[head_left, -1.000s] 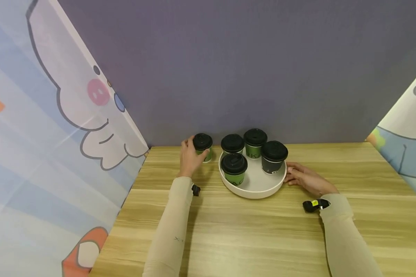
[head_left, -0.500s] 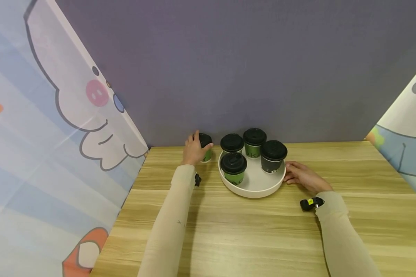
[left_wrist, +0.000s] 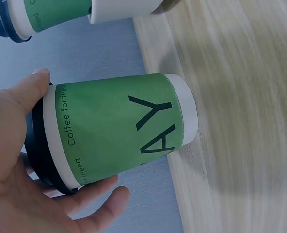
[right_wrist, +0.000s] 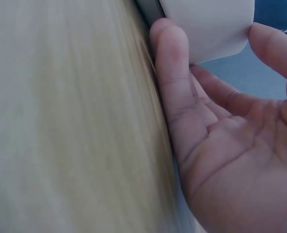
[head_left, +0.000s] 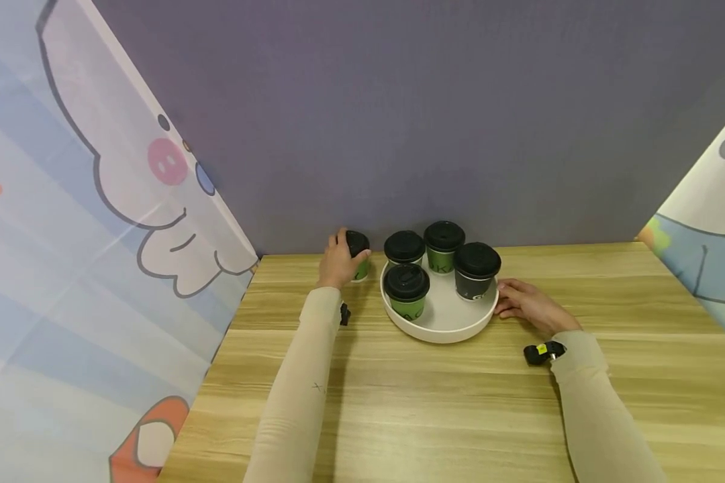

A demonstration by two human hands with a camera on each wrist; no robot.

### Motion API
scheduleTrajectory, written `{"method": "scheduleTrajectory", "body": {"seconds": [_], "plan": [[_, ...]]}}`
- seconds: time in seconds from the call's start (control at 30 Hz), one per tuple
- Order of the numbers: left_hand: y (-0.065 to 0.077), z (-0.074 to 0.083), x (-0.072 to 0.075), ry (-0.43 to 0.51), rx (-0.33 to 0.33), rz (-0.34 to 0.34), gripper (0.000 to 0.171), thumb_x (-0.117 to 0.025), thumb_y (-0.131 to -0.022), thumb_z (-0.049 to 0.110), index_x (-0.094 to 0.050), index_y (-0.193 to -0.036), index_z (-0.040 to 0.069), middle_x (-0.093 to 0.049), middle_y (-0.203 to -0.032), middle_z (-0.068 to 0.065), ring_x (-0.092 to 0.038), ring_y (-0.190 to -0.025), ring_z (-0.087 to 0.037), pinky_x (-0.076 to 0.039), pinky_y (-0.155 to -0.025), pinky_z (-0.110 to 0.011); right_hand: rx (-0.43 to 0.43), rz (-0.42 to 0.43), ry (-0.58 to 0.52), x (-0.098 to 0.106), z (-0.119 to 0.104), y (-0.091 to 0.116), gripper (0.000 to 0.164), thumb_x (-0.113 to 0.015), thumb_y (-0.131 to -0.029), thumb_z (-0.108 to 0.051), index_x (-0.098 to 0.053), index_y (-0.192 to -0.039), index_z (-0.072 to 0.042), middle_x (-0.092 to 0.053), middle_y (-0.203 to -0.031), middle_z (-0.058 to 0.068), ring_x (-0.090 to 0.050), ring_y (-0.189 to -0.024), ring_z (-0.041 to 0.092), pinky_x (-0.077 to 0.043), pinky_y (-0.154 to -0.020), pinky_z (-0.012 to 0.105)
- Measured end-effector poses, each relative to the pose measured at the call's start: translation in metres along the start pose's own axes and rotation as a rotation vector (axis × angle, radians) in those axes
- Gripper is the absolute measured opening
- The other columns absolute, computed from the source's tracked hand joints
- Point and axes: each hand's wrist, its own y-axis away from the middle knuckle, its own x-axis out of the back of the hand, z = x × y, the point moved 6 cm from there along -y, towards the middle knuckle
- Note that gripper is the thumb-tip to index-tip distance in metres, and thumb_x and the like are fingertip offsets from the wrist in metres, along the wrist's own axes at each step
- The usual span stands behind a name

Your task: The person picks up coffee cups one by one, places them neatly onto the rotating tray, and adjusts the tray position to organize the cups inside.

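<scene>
A green paper coffee cup (left_wrist: 119, 126) with a black lid stands on the table, left of a round white tray (head_left: 441, 337). My left hand (head_left: 337, 261) grips it near the top, thumb on one side of the lid and fingers on the other. On the tray stand three green lidded cups, at the back (head_left: 441, 261), the left (head_left: 404, 247) and the front (head_left: 407, 307), plus a dark grey cup (head_left: 473, 287) at the right. My right hand (head_left: 532, 308) holds the tray's right side, thumb at the rim and fingers low against the wall (right_wrist: 209, 29).
The wood-grain table (head_left: 447, 416) ends at a grey upright panel (head_left: 411, 121) close behind the cups. A cartoon-printed curtain (head_left: 54, 268) hangs along the left side, and another printed sheet (head_left: 719, 255) is at the right.
My left hand has moved from the cup's left side to over its lid, fingers now farther round it. Tray and cups keep their places; my right hand stays at the tray's side.
</scene>
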Motion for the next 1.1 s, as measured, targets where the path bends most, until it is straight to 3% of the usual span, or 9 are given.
{"method": "scheduleTrajectory", "body": {"seconds": [0.2,0.67,0.9,1.1], "plan": [[0.002,0.000,0.001,-0.018,0.005,0.020,0.087,-0.065,-0.097,0.055,-0.022,-0.162,0.017,-0.031,-0.161,-0.020,-0.047,-0.138,-0.045,-0.048,-0.102,-0.063,-0.005,-0.003,-0.002,0.001,-0.001,0.000,0.062,-0.040,-0.113,-0.025,-0.017,-0.154,0.016,-0.064,-0.102,0.000,-0.067,-0.090,0.007,-0.060,-0.082,0.026],[0.013,-0.007,-0.003,0.085,-0.014,0.090,0.086,-0.069,-0.094,0.055,-0.028,-0.160,0.017,-0.034,-0.156,-0.019,-0.059,-0.123,-0.044,-0.053,-0.094,-0.059,0.016,-0.015,-0.022,0.001,-0.002,0.000,0.065,-0.042,-0.112,-0.027,-0.016,-0.154,0.016,-0.065,-0.103,-0.003,-0.068,-0.091,0.008,-0.060,-0.082,0.026],[0.026,-0.007,-0.003,0.121,-0.032,0.122,0.087,-0.070,-0.093,0.055,-0.028,-0.159,0.016,-0.035,-0.152,-0.018,-0.050,-0.135,-0.040,-0.050,-0.102,-0.058,0.032,-0.032,-0.030,0.001,-0.002,-0.001,0.065,-0.043,-0.112,-0.026,-0.017,-0.153,0.017,-0.064,-0.104,-0.004,-0.068,-0.092,0.008,-0.060,-0.084,0.026],[0.040,-0.008,-0.005,0.129,-0.030,0.159,0.086,-0.071,-0.092,0.055,-0.032,-0.158,0.018,-0.039,-0.147,-0.016,-0.051,-0.132,-0.039,-0.053,-0.096,-0.058,0.044,-0.054,-0.017,0.000,-0.002,0.000,0.062,-0.044,-0.112,-0.023,-0.018,-0.152,0.017,-0.064,-0.105,-0.004,-0.068,-0.093,0.008,-0.059,-0.084,0.025]]}}
